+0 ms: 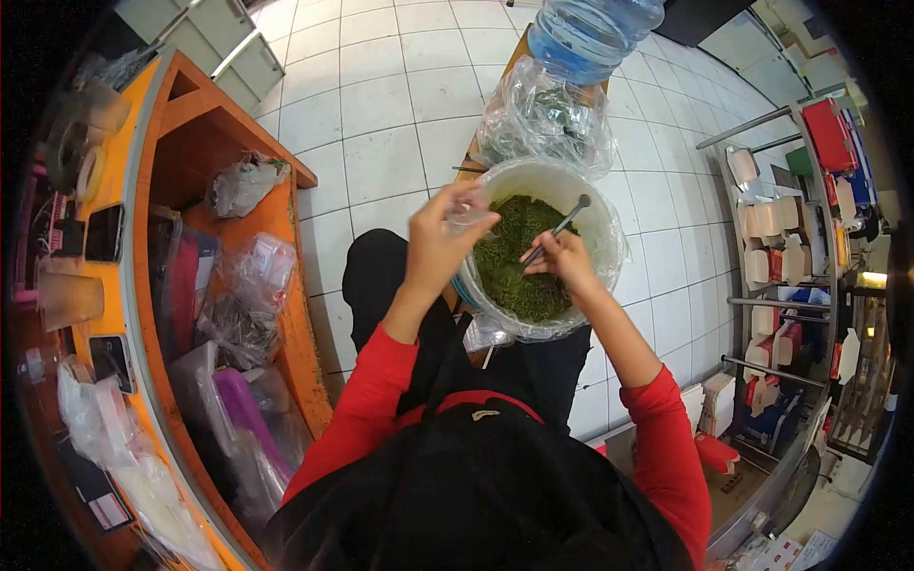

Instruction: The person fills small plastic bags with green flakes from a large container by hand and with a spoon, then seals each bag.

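Note:
A plastic-lined white bucket holds chopped dark green leaves on a low wooden table. My left hand is at the bucket's left rim, pinching a small clear plastic bag. My right hand hovers over the greens and grips a metal spoon whose handle points up and to the right. Both arms wear red sleeves.
A clear bag of greens and a large blue water bottle lie beyond the bucket. An orange counter with shelves full of plastic bags runs along the left. Metal racks with red and white packets stand on the right. The floor is white tile.

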`<state>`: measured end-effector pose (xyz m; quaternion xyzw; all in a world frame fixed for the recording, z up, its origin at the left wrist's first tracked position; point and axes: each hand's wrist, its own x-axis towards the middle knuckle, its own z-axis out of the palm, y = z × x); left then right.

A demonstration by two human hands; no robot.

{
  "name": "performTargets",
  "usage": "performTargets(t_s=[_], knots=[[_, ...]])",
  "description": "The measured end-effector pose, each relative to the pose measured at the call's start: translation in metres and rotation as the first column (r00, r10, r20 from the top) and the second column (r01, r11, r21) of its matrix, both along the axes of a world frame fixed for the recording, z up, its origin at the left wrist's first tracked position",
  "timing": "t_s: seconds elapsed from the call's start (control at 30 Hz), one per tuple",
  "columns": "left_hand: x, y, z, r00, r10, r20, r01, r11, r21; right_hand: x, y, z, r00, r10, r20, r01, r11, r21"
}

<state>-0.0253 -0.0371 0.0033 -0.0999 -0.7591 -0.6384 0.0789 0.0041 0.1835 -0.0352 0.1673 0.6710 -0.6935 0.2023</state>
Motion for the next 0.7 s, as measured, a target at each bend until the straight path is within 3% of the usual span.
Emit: performTargets(t_s=[0.1,0.2,0.23,0.3,0.33,0.43,0.53,0.63,0.7], knots=[[0.0,0.021,-0.008,0.996,-0.078,-0.05,0.072,0.991,-0.111,-0.008,0.018,0.031,0.978,-0.195,-0.074,0.196,0.981,0.011],[0.004,0.039,-0.008,0.993,-0.11,-0.042,0.1,0.978,-0.185,-0.008,0.027,0.067,0.831,-0.342,-0.438,0.368,0.929,-0.026],[0.005,0.046,-0.013,0.992,-0.118,-0.044,0.107,0.975,-0.192,-0.006,0.024,0.078,0.747,-0.307,-0.59,0.397,0.917,0.026],[0.006,0.058,-0.021,0.99,-0.13,-0.047,0.117,0.971,-0.211,0.0,0.011,0.09,0.526,-0.182,-0.831,0.472,0.875,0.108],[0.007,0.062,-0.022,0.988,-0.152,0.005,0.15,0.973,-0.175,0.003,0.009,0.085,0.421,-0.035,-0.906,0.473,0.861,0.186],[0.009,0.072,-0.023,0.989,-0.149,0.013,0.149,0.981,-0.125,0.013,0.007,0.078,0.13,0.56,-0.818,0.496,0.678,0.543],[0.01,0.076,-0.03,0.991,-0.088,-0.098,0.074,0.987,-0.139,0.021,0.008,0.073,0.088,0.676,-0.732,0.482,0.614,0.625],[0.011,0.074,-0.028,0.996,-0.083,-0.041,0.079,0.992,-0.097,0.019,0.02,0.069,0.12,0.606,-0.786,0.529,0.631,0.568],[0.011,0.074,-0.026,0.997,-0.061,-0.056,0.053,0.99,-0.128,0.021,0.025,0.059,0.338,0.569,-0.749,0.414,0.625,0.662]])
